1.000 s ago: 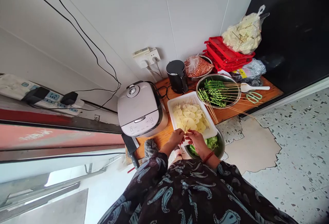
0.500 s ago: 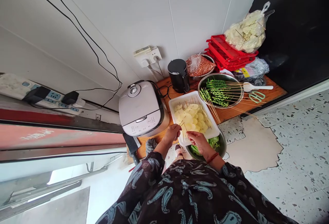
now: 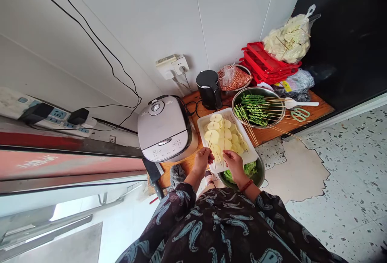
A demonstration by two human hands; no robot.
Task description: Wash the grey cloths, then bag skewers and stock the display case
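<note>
A white tray (image 3: 200,123) holds thin pale-yellow potato slices (image 3: 234,137), several of them threaded on thin wooden skewers. Over its near left corner, my left hand (image 3: 202,161) is closed in a pinch on a skewer. To its right, my right hand (image 3: 234,164) pinches the lower end of another skewer (image 3: 224,144), which runs up along a row of slices. Part of each skewer is hidden by my fingers. Beneath the tray's near edge sits a metal bowl (image 3: 262,170) of green leaves (image 3: 250,169).
A rice cooker (image 3: 163,130) and black kettle (image 3: 209,90) stand left and behind. Skewered green beans (image 3: 255,108) fill a metal bowl, sticks jutting right. A cleaver (image 3: 153,170) lies near the table's left end. Red baskets (image 3: 263,63), scissors (image 3: 300,114) and a bag of peanuts (image 3: 236,78) are farther back.
My hands have moved slightly apart. More slices now show upright in rows on skewers toward the tray's far side. The whole view has shifted slightly.
</note>
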